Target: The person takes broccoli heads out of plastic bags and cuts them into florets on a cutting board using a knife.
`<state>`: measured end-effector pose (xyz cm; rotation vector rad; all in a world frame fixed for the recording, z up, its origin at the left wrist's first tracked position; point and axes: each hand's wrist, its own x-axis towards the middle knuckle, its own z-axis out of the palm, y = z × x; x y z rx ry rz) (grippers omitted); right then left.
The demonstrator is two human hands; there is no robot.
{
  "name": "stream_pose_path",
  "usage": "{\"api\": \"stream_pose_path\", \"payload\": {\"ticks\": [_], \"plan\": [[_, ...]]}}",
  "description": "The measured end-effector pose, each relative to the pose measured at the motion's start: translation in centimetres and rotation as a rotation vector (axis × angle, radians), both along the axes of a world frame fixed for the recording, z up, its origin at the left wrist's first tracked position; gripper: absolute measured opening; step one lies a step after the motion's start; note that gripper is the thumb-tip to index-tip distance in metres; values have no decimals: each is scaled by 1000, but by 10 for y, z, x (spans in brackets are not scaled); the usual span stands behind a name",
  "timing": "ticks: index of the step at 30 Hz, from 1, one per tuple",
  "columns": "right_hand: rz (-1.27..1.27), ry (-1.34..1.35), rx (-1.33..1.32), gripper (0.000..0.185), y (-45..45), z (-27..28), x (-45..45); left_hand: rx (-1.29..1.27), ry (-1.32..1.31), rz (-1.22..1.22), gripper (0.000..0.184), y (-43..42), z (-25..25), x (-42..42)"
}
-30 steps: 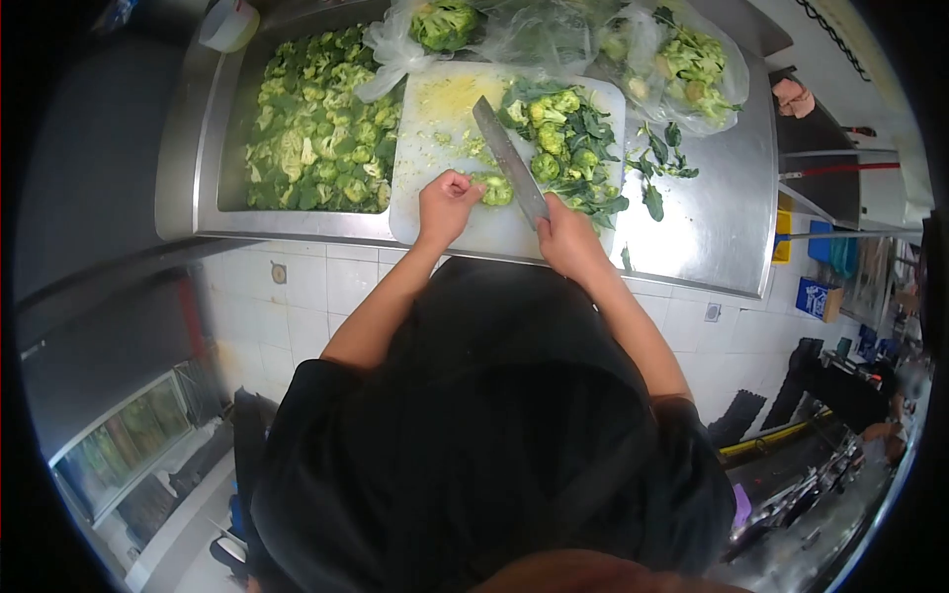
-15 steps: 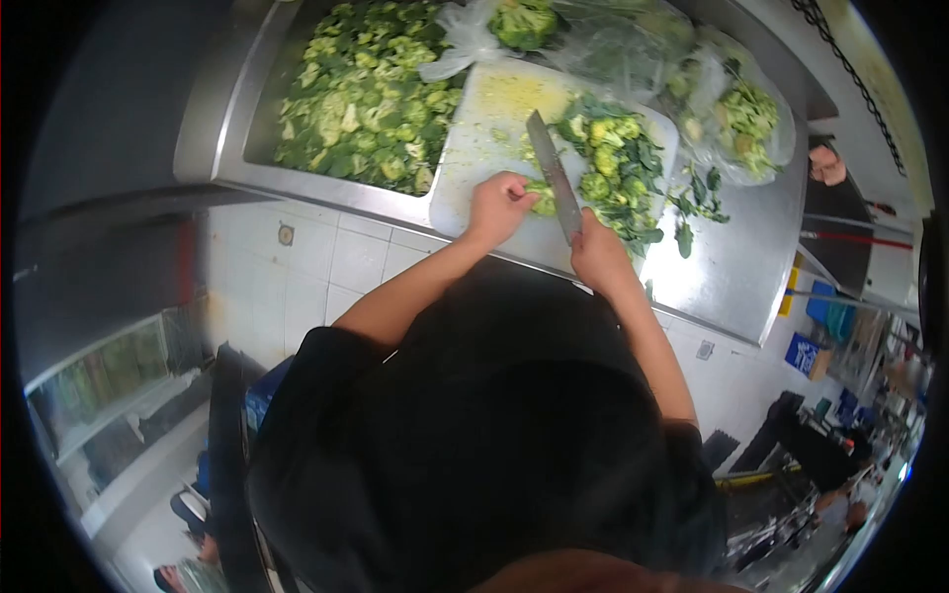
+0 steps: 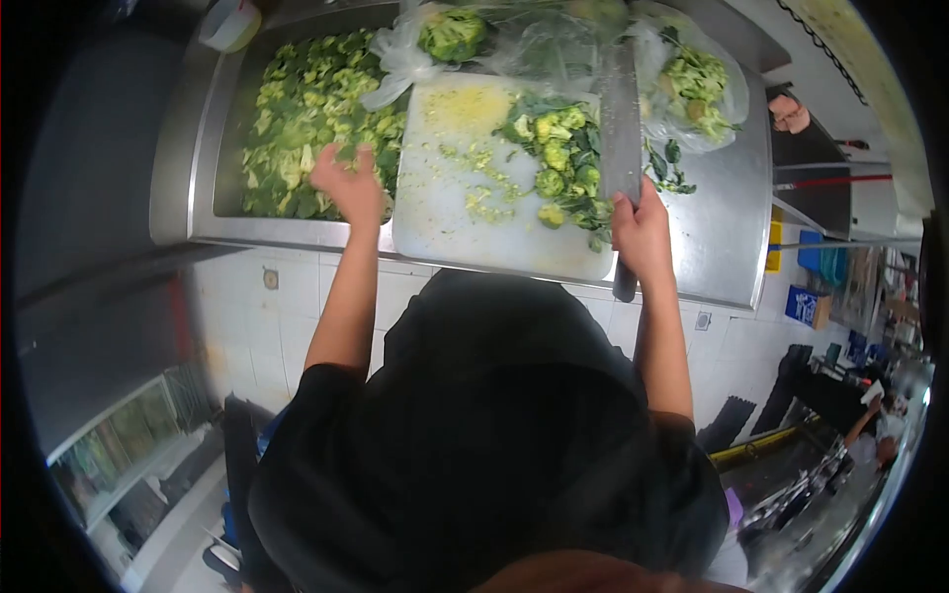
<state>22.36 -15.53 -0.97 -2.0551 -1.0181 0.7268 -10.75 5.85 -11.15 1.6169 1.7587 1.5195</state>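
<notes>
Over the sink full of cut broccoli florets (image 3: 297, 138), my left hand (image 3: 352, 188) is held with its fingers apart and nothing in them. My right hand (image 3: 643, 227) grips the handle of a large knife (image 3: 621, 124), whose blade points away from me at the right edge of the white cutting board (image 3: 445, 222). Several green florets and dark leaves (image 3: 559, 158) lie in a pile on the right half of the board, left of the blade. Small green crumbs are scattered over the board's middle.
Behind the board, a clear plastic bag (image 3: 539, 44) lies beside a broccoli head (image 3: 452, 35). Another bag of broccoli (image 3: 692, 89) and loose leaves (image 3: 672, 168) are on the steel counter (image 3: 727, 232). A white container (image 3: 230, 25) stands at the sink's back left corner.
My left hand has left the board, moved left over the sink and opened; the floret at its fingers is gone from the board. My right hand has moved the knife to the right.
</notes>
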Motion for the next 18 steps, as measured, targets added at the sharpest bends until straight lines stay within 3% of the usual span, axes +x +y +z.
{"api": "stream_pose_path", "payload": {"ticks": [2,3,5,8,9,10,12,13,15,17,18], "plan": [[-104,101,-14,25,-10,22,2,-206,-8,-637,62,0,-9,53],[-170,190,-23,23,-12,32,1,-18,326,-831,74,-3,-5,89],[-203,210,-9,21,-19,34,0,-122,573,-857,79,-32,14,164],[-234,176,-48,25,-39,26,8,-255,671,-1010,79,-39,12,210],[-242,68,-7,24,-54,13,16,-288,661,-984,65,-43,6,214],[-240,-32,24,24,-60,7,16,-275,671,-1000,65,-45,-3,210],[-327,76,28,21,-63,10,21,-228,415,-1015,50,-40,-21,203],[-394,186,10,18,-66,14,19,-227,427,-1030,50,-38,-22,195],[-391,125,30,18,-77,-4,30,-124,189,-916,40,-29,-20,178],[-378,57,47,18,-79,-6,38,52,201,-716,42,1,-7,131],[-397,121,39,19,-79,1,39,90,394,-544,44,19,14,98]]}}
